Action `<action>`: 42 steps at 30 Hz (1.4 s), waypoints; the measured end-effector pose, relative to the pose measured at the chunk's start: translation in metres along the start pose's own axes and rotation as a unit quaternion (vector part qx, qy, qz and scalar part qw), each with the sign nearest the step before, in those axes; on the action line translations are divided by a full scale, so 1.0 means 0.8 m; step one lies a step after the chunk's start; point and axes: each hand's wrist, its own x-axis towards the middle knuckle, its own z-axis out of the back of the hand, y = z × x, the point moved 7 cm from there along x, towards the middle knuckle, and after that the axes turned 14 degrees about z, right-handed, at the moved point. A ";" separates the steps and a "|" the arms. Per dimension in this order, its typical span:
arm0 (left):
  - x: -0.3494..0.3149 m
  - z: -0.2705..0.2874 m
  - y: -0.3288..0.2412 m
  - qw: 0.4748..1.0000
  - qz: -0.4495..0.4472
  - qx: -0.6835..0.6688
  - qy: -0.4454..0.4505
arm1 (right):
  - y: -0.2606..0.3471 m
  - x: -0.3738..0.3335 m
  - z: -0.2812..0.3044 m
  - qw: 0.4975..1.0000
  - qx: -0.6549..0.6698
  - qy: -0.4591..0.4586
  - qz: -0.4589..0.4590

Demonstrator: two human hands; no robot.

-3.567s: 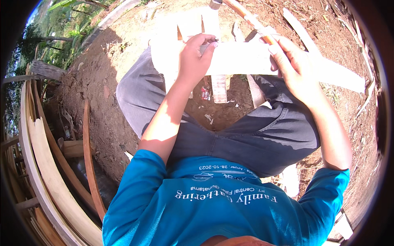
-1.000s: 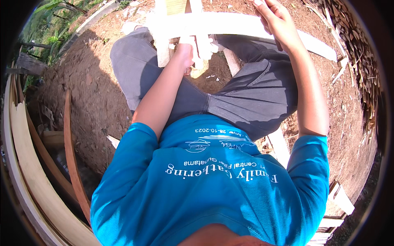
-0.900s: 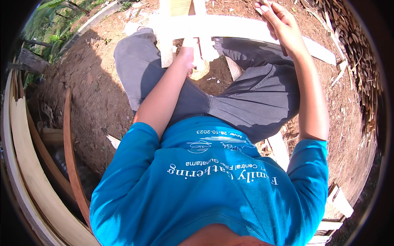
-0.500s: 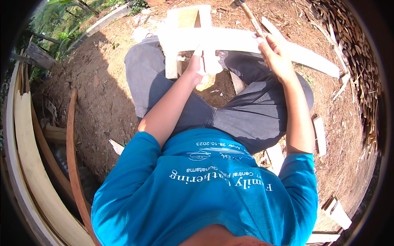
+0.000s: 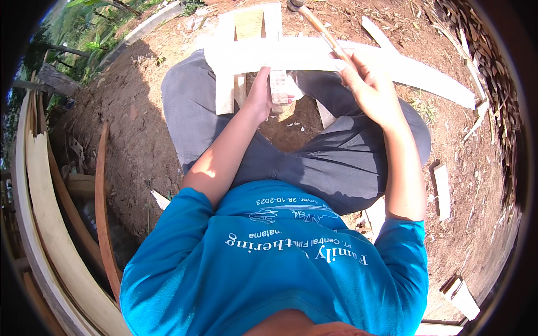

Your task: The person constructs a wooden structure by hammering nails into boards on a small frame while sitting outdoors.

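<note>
A long pale plank (image 5: pixel 414 78), washed out by sunlight, lies across in front of me above my knees. It rests over a frame of wooden slats (image 5: pixel 225 92). My left hand (image 5: pixel 260 98) is closed around one short wooden slat (image 5: pixel 278 87) below the plank, its thumb up near the plank's edge. My right hand (image 5: pixel 370 81) grips the wooden handle of a hammer (image 5: pixel 322 31). The dark hammer head points up and left, above the plank and near the top edge of the view. Glare hides where the plank and slats join.
Long boards (image 5: pixel 42 185) and a reddish strip of wood (image 5: pixel 102 196) stand at the left. A large stack of thin wood pieces (image 5: pixel 482 50) lines the far right. Offcuts (image 5: pixel 441 190) lie on the bare soil (image 5: pixel 126 112) around my legs (image 5: pixel 196 106).
The hammer has swung left and tilted further over, with my right hand shifting slightly. The plank and frame have shifted a little; my left hand now shows closed around the slat.
</note>
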 end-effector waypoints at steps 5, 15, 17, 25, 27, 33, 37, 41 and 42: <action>0.003 -0.002 0.003 0.999 0.000 -0.038 -0.009 | -0.002 -0.007 -0.016 0.998 0.053 -0.010 -0.044; 0.009 0.005 0.012 0.997 0.012 -0.055 -0.043 | 0.034 0.018 -0.041 0.994 0.071 -0.071 0.034; 0.019 0.006 0.015 0.998 -0.002 -0.062 -0.029 | -0.003 0.012 -0.060 1.000 -0.012 -0.015 -0.001; 0.030 0.021 0.026 0.999 -0.022 -0.015 -0.046 | 0.053 0.026 -0.033 0.987 0.071 -0.138 0.043; 0.034 0.014 0.027 0.999 -0.028 -0.030 -0.021 | 0.028 0.019 -0.045 0.994 -0.071 -0.079 0.036; 0.029 0.025 0.023 0.998 -0.041 -0.043 -0.029 | 0.071 0.031 -0.024 0.989 0.100 -0.104 -0.024; 0.025 0.020 0.022 0.998 -0.031 -0.057 -0.018 | 0.081 0.028 -0.018 0.981 0.043 -0.167 0.084; 0.026 0.010 0.025 0.998 -0.024 -0.056 0.006 | -0.022 0.006 -0.056 0.987 -0.111 0.037 -0.113; 0.026 0.015 0.021 0.998 -0.015 -0.064 -0.003 | -0.012 0.011 -0.052 0.992 -0.062 0.010 -0.111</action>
